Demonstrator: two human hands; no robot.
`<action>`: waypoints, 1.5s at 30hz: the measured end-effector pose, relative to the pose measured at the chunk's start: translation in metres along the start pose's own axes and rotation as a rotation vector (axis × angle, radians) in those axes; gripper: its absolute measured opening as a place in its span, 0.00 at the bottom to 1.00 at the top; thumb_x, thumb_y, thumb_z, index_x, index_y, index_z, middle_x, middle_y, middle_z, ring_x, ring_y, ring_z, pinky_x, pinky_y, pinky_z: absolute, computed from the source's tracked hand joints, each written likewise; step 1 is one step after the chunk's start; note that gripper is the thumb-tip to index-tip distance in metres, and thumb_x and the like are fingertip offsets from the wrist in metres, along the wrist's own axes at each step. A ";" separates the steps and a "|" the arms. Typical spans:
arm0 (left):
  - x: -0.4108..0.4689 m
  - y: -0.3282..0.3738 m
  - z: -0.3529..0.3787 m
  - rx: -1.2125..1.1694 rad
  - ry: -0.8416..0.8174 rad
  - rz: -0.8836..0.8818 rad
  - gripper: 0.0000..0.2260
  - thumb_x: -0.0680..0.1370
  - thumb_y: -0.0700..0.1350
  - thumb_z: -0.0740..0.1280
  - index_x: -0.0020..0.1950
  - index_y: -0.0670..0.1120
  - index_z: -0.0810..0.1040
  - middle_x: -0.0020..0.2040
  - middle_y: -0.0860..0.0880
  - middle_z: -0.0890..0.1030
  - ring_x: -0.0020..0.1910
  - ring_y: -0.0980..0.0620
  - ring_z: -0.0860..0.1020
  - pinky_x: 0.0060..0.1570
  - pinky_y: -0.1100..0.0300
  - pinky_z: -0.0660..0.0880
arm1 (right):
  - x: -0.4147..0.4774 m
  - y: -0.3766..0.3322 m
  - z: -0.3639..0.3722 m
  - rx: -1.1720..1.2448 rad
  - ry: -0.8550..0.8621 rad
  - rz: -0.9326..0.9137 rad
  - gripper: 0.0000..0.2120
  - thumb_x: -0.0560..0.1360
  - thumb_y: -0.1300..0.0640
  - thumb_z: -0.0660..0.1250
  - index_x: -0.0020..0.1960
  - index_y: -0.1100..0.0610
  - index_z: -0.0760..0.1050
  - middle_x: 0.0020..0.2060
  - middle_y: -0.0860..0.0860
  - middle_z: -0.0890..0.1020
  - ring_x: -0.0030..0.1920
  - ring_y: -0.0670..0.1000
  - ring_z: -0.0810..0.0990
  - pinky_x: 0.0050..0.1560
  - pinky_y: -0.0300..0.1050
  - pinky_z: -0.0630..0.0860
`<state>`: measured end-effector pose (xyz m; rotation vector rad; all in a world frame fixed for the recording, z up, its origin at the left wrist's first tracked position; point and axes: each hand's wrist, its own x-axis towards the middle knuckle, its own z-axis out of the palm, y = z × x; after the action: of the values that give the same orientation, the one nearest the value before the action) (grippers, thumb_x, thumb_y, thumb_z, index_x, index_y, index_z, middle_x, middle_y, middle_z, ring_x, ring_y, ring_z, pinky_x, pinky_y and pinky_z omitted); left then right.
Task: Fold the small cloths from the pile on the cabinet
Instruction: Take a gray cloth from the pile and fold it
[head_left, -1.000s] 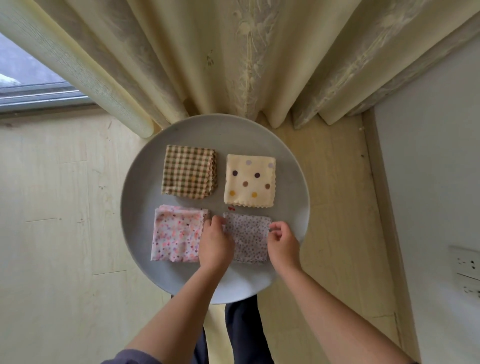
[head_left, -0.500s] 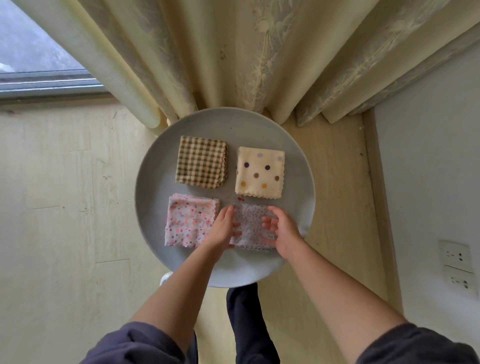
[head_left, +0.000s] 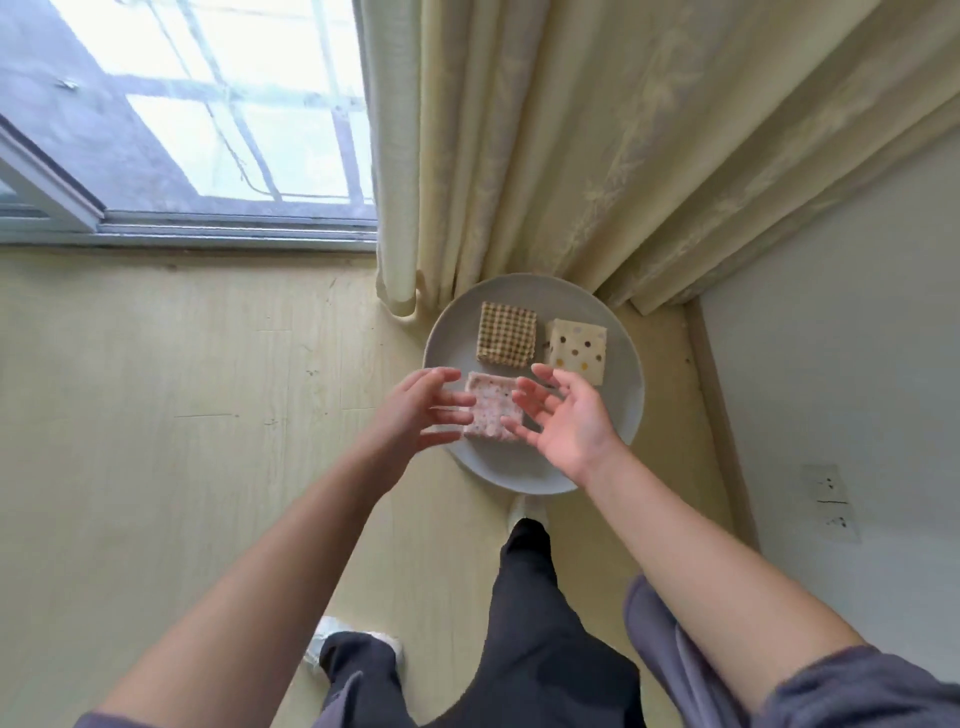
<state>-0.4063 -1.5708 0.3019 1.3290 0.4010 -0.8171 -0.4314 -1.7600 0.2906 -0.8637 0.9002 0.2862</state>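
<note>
Cream curtain (head_left: 571, 156) top centre; grey round plate (head_left: 626, 415) below holds folded checked cloth (head_left: 506, 335), dotted cloth (head_left: 576, 351), pink floral cloth (head_left: 491, 410). Left hand (head_left: 421, 408), right hand (head_left: 566, 421) released, fingers spread, grasping nothing.

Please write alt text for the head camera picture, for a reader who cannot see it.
A person's open left hand and right hand hover, holding nothing, above a round grey plate with small folded cloths. A pink flowered cloth shows between the hands; a brown checked cloth and a cream dotted cloth lie beyond it, near a cream curtain.
</note>
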 end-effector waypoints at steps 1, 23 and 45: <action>-0.028 0.006 -0.020 0.004 -0.013 0.021 0.11 0.83 0.47 0.57 0.60 0.46 0.75 0.47 0.45 0.83 0.44 0.48 0.81 0.52 0.50 0.78 | -0.021 0.014 0.019 0.022 -0.032 -0.018 0.09 0.81 0.55 0.57 0.54 0.57 0.75 0.48 0.55 0.79 0.52 0.55 0.78 0.51 0.58 0.77; -0.195 0.133 -0.560 -0.114 0.278 0.317 0.11 0.84 0.46 0.55 0.55 0.45 0.76 0.41 0.49 0.84 0.38 0.50 0.81 0.44 0.53 0.77 | -0.027 0.268 0.551 -0.094 -0.327 -0.003 0.08 0.79 0.55 0.60 0.52 0.57 0.76 0.49 0.55 0.79 0.51 0.55 0.78 0.49 0.54 0.78; -0.244 0.232 -1.148 -0.297 0.470 0.241 0.11 0.84 0.42 0.55 0.50 0.42 0.76 0.41 0.45 0.81 0.37 0.48 0.79 0.39 0.56 0.75 | -0.003 0.565 1.071 -0.209 -0.341 0.115 0.06 0.79 0.58 0.61 0.49 0.57 0.76 0.46 0.55 0.80 0.47 0.54 0.79 0.48 0.51 0.76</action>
<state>-0.1883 -0.3969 0.3680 1.2508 0.6880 -0.2252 -0.1391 -0.5856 0.3368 -0.9224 0.6082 0.6168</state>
